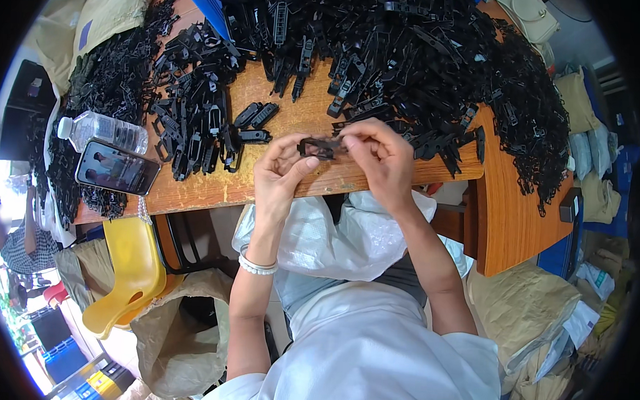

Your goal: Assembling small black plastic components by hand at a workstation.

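Observation:
My left hand (279, 169) grips a small black plastic frame-like part (316, 150) between thumb and fingers, just above the table's near edge. Close beside it, my right hand (382, 158) is closed in a pinch at the part's right end. A dark, blurred bit shows at those fingertips; whether it is a separate piece I cannot tell. Beyond my hands, several slim black parts (255, 117) lie side by side on the wooden table (250, 81). A heap of similar black parts (196, 118) spreads to the left, and a larger heap (417, 55) covers the far side.
On the left, a clear plastic bottle (107, 131) lies behind a phone (118, 167) with a lit screen. White plastic sheeting (333, 239) covers my lap. A yellow chair (131, 271) and an open brown paper sack (181, 343) stand lower left. More sacks (535, 299) lie right.

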A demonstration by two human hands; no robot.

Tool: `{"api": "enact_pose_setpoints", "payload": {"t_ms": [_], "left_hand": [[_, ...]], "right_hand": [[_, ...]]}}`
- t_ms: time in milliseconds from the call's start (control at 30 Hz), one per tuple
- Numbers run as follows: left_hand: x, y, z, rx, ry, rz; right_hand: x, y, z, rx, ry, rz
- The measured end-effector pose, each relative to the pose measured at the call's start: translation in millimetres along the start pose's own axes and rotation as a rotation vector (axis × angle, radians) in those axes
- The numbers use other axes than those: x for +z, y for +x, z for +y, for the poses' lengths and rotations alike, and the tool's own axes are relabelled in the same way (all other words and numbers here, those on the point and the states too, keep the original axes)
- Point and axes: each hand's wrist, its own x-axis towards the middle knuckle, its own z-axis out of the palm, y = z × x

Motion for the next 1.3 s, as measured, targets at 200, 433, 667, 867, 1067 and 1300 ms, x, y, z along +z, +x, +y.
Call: {"api": "enact_pose_setpoints", "payload": {"t_ms": [200, 433, 667, 867, 1067, 1300], "left_hand": [[9.5, -3.0, 3.2, 0.042, -0.067, -0.055], [14.2, -5.4, 4.7, -0.03, -0.3, -0.102], [27.2, 3.0, -1.4, -0.029, 0.219, -0.136], [67.7, 36.5, -17.1, 0.663, 1.007, -0.189], [81.6, 46.1, -23.1, 0.614, 1.406, -0.234], [68.5, 40.9, -19.3, 0.617, 1.238, -0.158]], "right_hand": [[4.5, -10.9, -0.2, -0.053, -0.214, 0.006], [-2.5, -15.3, -8.1, -0.433, -0.321, -0.02], [-41.8, -47.8, -6.5, -0.354, -0.433, 0.2], [-68.3, -65.6, -5.5, -0.111, -0.173, 0.628], [-82.3, -74.7, -10.8, -0.105, -0.176, 0.741], [-65.4, -62.9, -9.5, -0.045, 0.061, 0.616]]}}
